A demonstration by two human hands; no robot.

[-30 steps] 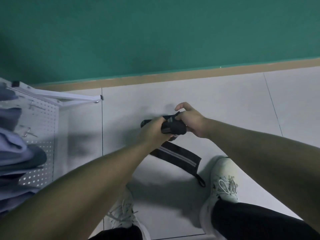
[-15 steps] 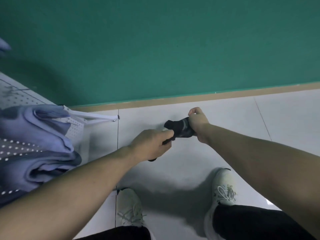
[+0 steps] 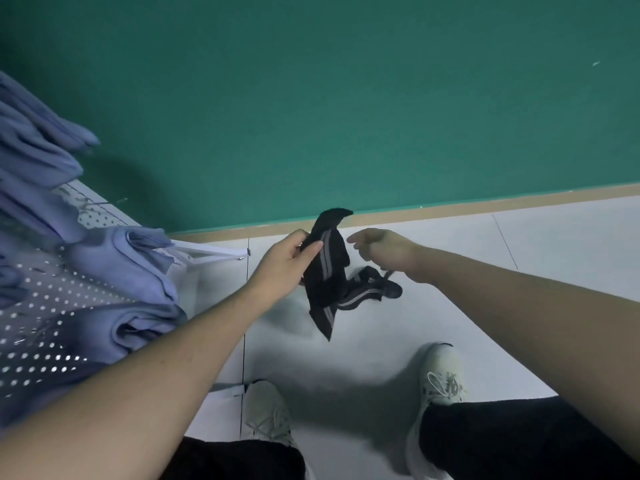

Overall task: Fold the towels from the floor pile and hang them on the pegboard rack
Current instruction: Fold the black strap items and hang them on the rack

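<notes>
Two hands on one dark striped towel [image 3: 329,271], held in the air above the floor [image 3: 485,265].

Left hand [image 3: 284,268] is clamped by thumb and fingers on the upper edge; right hand [image 3: 388,252] is curled and pinching what looks like its loop tag, lower down. To fold well, draw the two grips apart so the twisted cloth hangs flat, match corners, then turn left to the pegboard rack [image 3: 45,292], where blue towels [image 3: 138,261] hang.

Black towel [image 3: 329,271] with grey stripes, lavender-blue towels [image 3: 138,271], white pegboard [image 3: 41,299], green wall [image 3: 346,98].
</notes>
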